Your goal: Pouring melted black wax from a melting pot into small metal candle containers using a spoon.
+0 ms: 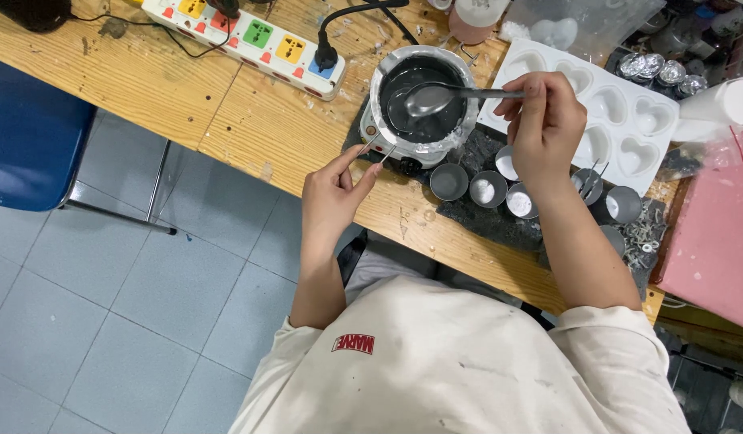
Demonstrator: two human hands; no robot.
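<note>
1. My right hand pinches the handle of a metal spoon, fingers closed tight around it, and I hold the bowl of the spoon level over the melting pot.
2. The melting pot sits on a small heater at the near edge of the wooden table; it holds a dark, glossy liquid.
3. My left hand is just in front of the pot, towards me, thumb and forefinger narrowed on a thin metal stick whose tip points at the pot's base.
4. Right of the pot, I see a row of small round tins on a dark mat; some hold white filling, and my right wrist hangs above them.
5. Beyond the tins, farther right of the pot, lies a white heart-shaped mould tray.
6. Left of the pot lies a white power strip with coloured sockets, one black plug seated in the end nearest the pot.
</note>
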